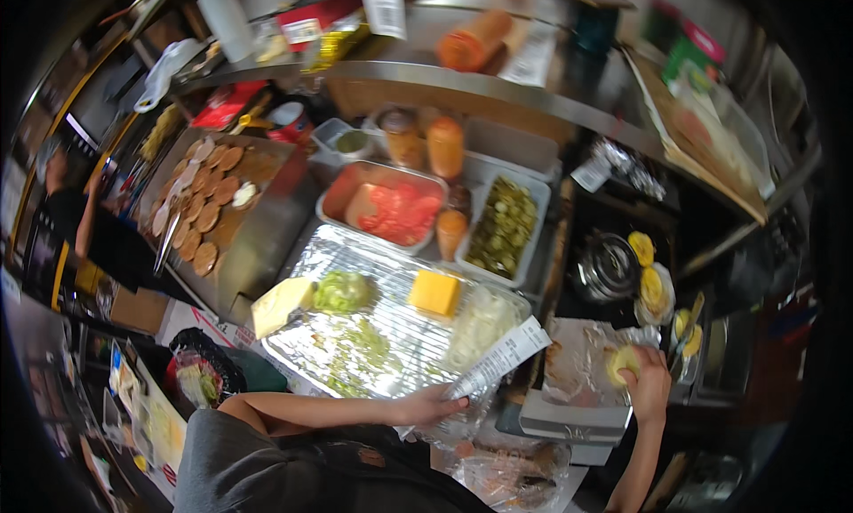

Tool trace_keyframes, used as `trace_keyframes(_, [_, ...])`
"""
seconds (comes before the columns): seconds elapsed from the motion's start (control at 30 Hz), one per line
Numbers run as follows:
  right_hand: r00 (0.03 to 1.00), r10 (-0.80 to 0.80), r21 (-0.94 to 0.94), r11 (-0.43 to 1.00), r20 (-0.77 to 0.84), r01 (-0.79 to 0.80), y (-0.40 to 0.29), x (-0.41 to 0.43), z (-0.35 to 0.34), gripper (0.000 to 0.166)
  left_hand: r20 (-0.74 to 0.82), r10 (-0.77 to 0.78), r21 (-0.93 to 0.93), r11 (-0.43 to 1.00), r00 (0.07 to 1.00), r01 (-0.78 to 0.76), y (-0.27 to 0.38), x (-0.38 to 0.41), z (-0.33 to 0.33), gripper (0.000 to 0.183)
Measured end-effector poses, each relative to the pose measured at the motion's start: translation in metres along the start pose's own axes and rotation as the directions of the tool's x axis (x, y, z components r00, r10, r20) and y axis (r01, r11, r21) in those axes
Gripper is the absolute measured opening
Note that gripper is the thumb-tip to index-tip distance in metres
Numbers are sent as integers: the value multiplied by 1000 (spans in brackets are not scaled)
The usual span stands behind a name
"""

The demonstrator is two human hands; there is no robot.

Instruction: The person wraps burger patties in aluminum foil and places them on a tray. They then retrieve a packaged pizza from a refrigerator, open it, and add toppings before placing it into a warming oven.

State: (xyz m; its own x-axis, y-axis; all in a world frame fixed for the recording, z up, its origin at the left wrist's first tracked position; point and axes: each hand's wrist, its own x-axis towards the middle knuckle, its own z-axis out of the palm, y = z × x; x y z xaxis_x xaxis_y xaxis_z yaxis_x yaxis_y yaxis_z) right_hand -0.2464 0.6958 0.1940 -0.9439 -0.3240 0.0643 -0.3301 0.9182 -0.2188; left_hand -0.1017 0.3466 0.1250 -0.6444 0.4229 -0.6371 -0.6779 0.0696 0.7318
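Observation:
My left hand (433,405) grips a long printed paper slip (501,357) at its lower end, over the near right edge of a foil-lined tray (390,373). On that tray lie shredded lettuce (343,292), a stack of orange cheese slices (434,293), a pale yellow stack of slices (283,305) and sliced onion (485,326). Off to the right, my right hand (650,383) holds a round, pale yellow bun half (622,366), with thumb and fingers around its edge. Beneath it is wrapping paper (576,366) on a grey box (574,418).
Behind the tray stand a tub of sliced tomatoes (400,210), a tub of pickle slices (501,230) and sauce bottles (445,146). Patties and tongs (166,243) lie on a griddle (256,163) at left. A metal shelf (426,73) crosses above. Another person (100,226) stands far left.

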Motion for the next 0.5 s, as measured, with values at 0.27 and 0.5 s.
trace_keyframes(0.27, [897,-440,114,894,33,434,-247,37,-43,35,-84,164,-154,972,983,-176,-50,-135,-93,46])
trace_keyframes(0.5, [583,-812,54,583,23,810,-531,73,-28,31,-236,323,-589,703,916,-399,-167,-308,-220,35])
